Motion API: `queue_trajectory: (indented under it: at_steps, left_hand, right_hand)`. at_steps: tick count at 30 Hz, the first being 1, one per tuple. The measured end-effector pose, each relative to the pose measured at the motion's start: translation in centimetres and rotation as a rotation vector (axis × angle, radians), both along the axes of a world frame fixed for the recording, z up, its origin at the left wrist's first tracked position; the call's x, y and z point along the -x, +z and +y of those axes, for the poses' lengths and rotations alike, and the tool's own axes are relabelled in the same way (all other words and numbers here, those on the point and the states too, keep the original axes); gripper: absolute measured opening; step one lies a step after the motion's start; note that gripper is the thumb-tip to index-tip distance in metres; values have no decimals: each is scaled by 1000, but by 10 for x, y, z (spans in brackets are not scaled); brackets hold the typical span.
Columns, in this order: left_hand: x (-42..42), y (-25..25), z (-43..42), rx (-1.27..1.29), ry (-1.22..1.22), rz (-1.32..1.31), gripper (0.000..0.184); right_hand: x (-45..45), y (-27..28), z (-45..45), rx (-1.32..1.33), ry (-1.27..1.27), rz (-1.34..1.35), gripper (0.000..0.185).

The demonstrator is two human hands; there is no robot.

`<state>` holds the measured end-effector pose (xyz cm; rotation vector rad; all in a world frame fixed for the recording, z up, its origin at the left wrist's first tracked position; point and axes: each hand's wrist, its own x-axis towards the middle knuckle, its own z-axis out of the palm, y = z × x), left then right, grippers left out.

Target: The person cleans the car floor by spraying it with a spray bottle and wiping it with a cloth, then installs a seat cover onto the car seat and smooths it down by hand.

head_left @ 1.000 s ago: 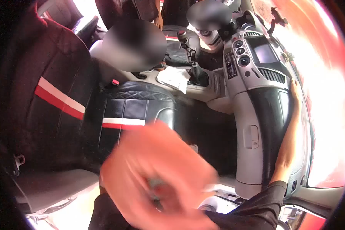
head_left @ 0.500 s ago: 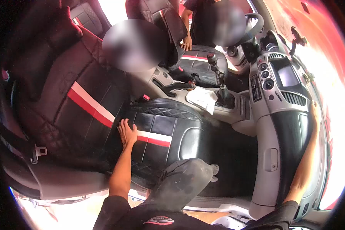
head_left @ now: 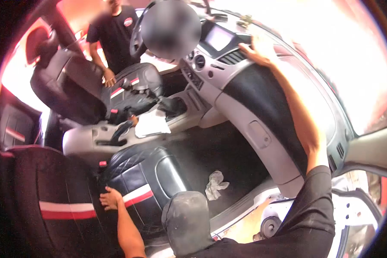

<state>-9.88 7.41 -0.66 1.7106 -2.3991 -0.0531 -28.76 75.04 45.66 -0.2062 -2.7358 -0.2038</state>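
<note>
My left hand (head_left: pixel 111 199) rests with spread fingers on the black front seat (head_left: pixel 135 174), near where its cushion meets the backrest, beside a white and red stripe. My right arm reaches across the dashboard (head_left: pixel 262 92). At its end, my right hand (head_left: pixel 261 50) lies on the dashboard top by the air vent (head_left: pixel 233 57), fingers apart and holding nothing. My knee (head_left: pixel 187 223) in grey trousers is at the edge of the seat.
A person (head_left: pixel 116 38) in a black shirt stands beyond the far seat (head_left: pixel 144 77), one hand on it. White paper (head_left: pixel 152 124) lies on the centre console (head_left: pixel 79 139) by the gear lever. A crumpled pale cloth (head_left: pixel 216 185) is on the floor. The glove box (head_left: pixel 260 134) is closed.
My left hand, blurred close to the camera at first, has come down onto the seat. The view has turned, and my right hand remains at the dashboard top. The pale cloth now shows fully.
</note>
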Motion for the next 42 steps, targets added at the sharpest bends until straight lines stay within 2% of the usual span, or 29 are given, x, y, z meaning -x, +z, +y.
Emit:
queue_trajectory:
  at_steps: [2,4,5,8,9,10,11,13,16,17,19,22,24,27,34,36,37,38,40,41,42]
  left_hand:
    - [1,-2,1,29,10,9,65]
    - [1,-3,2,39,16,7,65]
    - [1,-1,2,40,14,5,64]
    - [0,3,3,22,13,-4,64]
    - [-1,-4,0,76,5,9,65]
    - [-1,-2,0,64,0,-6,65]
    - [0,5,1,48,0,-16,65]
    - [0,2,0,35,-3,-21,65]
    - [0,-5,-4,50,-2,-13,64]
    - [-1,1,-1,37,0,-23,65]
    - [0,-2,-4,46,-1,-21,65]
    - [1,-5,0,39,4,-27,65]
    - [0,-3,-3,51,7,-27,65]
    - [3,-4,-1,77,16,-15,64]
    - [0,6,5,55,0,12,60]
    - [1,1,3,67,2,27,60]
    - [2,3,3,46,9,27,60]
    - [1,3,3,48,10,27,60]
    - [1,6,6,51,8,28,60]
    - [0,9,6,16,1,16,61]
    - [-1,7,5,36,-1,22,61]
  right_hand:
    - [11,-32,-2,-197,195,319,85]
    - [16,-33,1,-150,275,305,85]
    - [12,-32,-1,-116,284,335,76]
    - [-3,-5,10,194,295,91,68]
    - [3,-3,34,183,318,114,60]
    - [-7,7,44,256,300,66,64]
    - [-7,-2,76,70,226,151,65]
    - [-9,1,105,136,30,220,60]
    - [-39,9,90,165,-210,277,48]
    - [-24,-1,107,125,-201,240,48]
    - [-19,10,92,17,-108,61,61]
    - [-6,23,39,207,-3,-14,81]
    - [8,3,38,149,129,120,82]
    - [17,-10,47,193,307,280,75]
    - [21,-10,49,207,559,320,55]
    - [23,-8,48,294,637,354,44]
    - [13,-1,39,306,620,366,31]
    - [11,2,37,212,629,510,21]
    - [20,0,37,386,436,764,20]
    - [23,-1,38,377,302,845,28]
    - [22,2,39,388,219,802,32]
